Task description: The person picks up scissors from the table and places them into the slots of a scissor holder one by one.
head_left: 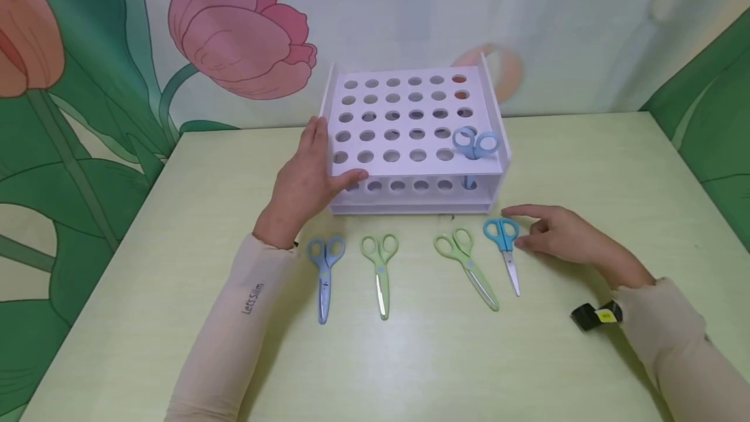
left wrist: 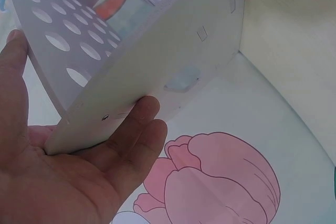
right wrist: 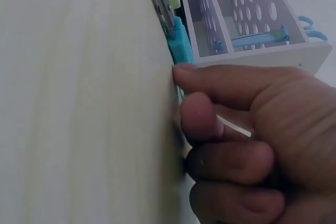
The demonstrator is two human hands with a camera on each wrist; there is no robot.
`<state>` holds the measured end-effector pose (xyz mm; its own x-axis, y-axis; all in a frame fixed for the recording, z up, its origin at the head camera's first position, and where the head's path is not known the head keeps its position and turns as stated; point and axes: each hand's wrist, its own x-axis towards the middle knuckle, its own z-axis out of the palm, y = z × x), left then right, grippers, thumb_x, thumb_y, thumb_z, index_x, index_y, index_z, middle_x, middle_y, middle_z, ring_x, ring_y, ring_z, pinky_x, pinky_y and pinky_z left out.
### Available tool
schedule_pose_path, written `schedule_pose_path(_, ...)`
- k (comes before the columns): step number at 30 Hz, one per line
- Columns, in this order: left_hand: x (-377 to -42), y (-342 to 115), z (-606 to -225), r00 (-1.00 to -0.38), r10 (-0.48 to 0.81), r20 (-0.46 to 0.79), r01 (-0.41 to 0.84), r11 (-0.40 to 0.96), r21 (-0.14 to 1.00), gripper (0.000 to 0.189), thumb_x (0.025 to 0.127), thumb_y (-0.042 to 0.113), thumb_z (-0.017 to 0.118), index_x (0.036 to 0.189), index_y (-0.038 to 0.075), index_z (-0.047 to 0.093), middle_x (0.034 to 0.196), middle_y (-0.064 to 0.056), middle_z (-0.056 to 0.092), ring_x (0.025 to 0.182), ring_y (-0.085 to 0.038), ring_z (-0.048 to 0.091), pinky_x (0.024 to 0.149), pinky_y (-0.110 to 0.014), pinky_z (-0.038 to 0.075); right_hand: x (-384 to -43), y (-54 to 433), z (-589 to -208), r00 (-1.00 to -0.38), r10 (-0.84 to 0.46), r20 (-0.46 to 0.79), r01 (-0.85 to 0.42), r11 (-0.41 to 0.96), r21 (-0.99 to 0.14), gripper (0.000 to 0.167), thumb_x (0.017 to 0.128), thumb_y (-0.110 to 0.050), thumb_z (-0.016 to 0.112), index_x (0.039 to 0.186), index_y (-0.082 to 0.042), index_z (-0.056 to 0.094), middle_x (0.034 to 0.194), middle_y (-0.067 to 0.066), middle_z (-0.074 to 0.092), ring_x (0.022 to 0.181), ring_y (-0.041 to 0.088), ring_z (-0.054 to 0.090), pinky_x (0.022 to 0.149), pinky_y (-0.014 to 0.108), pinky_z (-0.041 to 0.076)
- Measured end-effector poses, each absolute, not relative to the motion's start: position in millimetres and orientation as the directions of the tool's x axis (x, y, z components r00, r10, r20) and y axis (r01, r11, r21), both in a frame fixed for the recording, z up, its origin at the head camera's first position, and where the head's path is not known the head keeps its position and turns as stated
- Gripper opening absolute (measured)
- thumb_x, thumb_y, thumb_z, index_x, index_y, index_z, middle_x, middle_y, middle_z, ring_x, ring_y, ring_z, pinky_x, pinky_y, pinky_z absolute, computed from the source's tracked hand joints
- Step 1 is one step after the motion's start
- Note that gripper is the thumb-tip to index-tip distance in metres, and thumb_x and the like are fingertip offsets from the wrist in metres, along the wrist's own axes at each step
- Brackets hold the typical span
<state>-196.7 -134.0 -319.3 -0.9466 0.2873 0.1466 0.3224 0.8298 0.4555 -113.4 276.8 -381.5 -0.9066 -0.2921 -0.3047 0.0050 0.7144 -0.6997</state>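
Observation:
A white rack (head_left: 404,168) with rows of round holes stands at the back of the table. My left hand (head_left: 301,181) grips its left side, thumb over the front edge of the upper shelf and fingers against the side panel (left wrist: 173,61). Light-blue scissors (head_left: 474,142) sit point down in a front right hole. My right hand (head_left: 559,233) is beside the turquoise scissors (head_left: 504,239), its index finger stretched past the handles and its thumb right at one loop. In the right wrist view the other fingers (right wrist: 231,161) are curled, with nothing seen between them.
Left of the turquoise scissors lie two light-green pairs of scissors (head_left: 471,269) (head_left: 382,275) and a blue pair of scissors (head_left: 324,279), handles toward the rack. A flower-printed curtain (head_left: 375,25) hangs behind the table (head_left: 410,363). A black strap device (head_left: 592,316) is on my right wrist.

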Motion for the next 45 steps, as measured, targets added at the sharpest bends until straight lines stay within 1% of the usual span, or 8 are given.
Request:
schedule_pose_path(3,-197.2,-135.1,-319.8,-0.949,0.282,0.141,0.315,0.832,0.456,0.115,0.085,0.054,0.077,0.161,0.001,0.009,0.166,-0.017,0.012,0.109,-0.034,0.055,0.082,-0.048,0.05,-115.0,277.4,-383.2,-0.886,-0.313,-0.341,0.028,0.698,-0.716,0.058,0.096,-0.014,0.069,0.15,-0.011,0.048,0.059,0.004,0.05,0.056,0.021,0.048,0.059,0.031,0.037)
schedule_pose_path(7,-197.5,-136.0,-321.2,-0.951,0.277,0.138,0.309,0.835,0.454,0.115,0.085,0.055,0.077,0.161,0.001,0.009,0.166,-0.017,0.012,0.111,-0.035,0.055,0.084,-0.049,0.05,-116.1,278.6,-385.9,-0.877,-0.329,-0.351,0.033,0.687,-0.726,0.056,0.096,-0.014,0.069,0.148,-0.011,0.049,0.057,0.003,0.05,0.055,0.021,0.048,0.058,0.03,0.038)
schedule_pose_path(16,-197.1,-135.2,-324.0,-0.949,0.28,0.146,0.315,0.832,0.457,0.114,0.085,0.055,0.077,0.16,0.001,0.011,0.165,-0.017,0.014,0.106,-0.034,0.056,0.081,-0.047,0.051,-113.8,277.8,-383.6,-0.885,-0.309,-0.348,0.026,0.715,-0.699,0.048,0.094,-0.017,0.072,0.139,-0.01,0.056,0.06,0.005,0.053,0.059,0.022,0.05,0.063,0.032,0.037)
schedule_pose_path(22,-197.7,-133.8,-324.0,-0.944,0.291,0.155,0.33,0.837,0.436,0.114,0.085,0.056,0.076,0.16,0.0,0.01,0.165,-0.017,0.015,0.102,-0.033,0.057,0.078,-0.045,0.051,-113.6,279.0,-382.6,-0.886,-0.279,-0.37,0.044,0.743,-0.667,0.045,0.093,-0.022,0.074,0.135,-0.013,0.058,0.063,0.005,0.054,0.061,0.022,0.05,0.062,0.032,0.036)
schedule_pose_path(25,-197.5,-133.7,-323.0,-0.944,0.291,0.153,0.329,0.837,0.438,0.114,0.086,0.055,0.076,0.16,0.001,0.01,0.165,-0.016,0.015,0.102,-0.033,0.057,0.078,-0.045,0.051,-114.2,280.6,-383.7,-0.886,-0.282,-0.367,0.046,0.737,-0.675,0.045,0.092,-0.024,0.076,0.133,-0.014,0.059,0.064,0.005,0.054,0.062,0.022,0.05,0.061,0.031,0.036)
schedule_pose_path(34,-197.6,-134.2,-321.3,-0.945,0.291,0.149,0.327,0.839,0.434,0.114,0.086,0.055,0.076,0.161,0.001,0.009,0.165,-0.016,0.013,0.106,-0.033,0.056,0.08,-0.046,0.051,-113.5,280.6,-383.5,-0.893,-0.296,-0.339,0.03,0.712,-0.701,0.042,0.089,-0.026,0.079,0.125,-0.014,0.06,0.063,0.004,0.053,0.059,0.019,0.047,0.057,0.028,0.035)
schedule_pose_path(41,-197.2,-134.3,-319.9,-0.944,0.292,0.151,0.329,0.839,0.433,0.113,0.086,0.055,0.076,0.161,0.001,0.009,0.165,-0.016,0.013,0.106,-0.033,0.056,0.08,-0.046,0.051,-113.2,280.3,-381.7,-0.884,-0.319,-0.342,0.028,0.693,-0.72,0.044,0.088,-0.031,0.081,0.123,-0.014,0.059,0.066,0.004,0.051,0.054,0.019,0.046,0.05,0.028,0.038)
schedule_pose_path(45,-196.7,-134.2,-318.8,-0.943,0.295,0.152,0.332,0.841,0.428,0.114,0.086,0.055,0.075,0.161,0.0,0.009,0.165,-0.016,0.013,0.106,-0.033,0.056,0.08,-0.046,0.051,-112.7,280.6,-381.0,-0.872,-0.354,-0.339,0.025,0.659,-0.752,0.041,0.089,-0.027,0.079,0.12,-0.013,0.056,0.069,0.006,0.051,0.049,0.018,0.045,0.046,0.029,0.041)
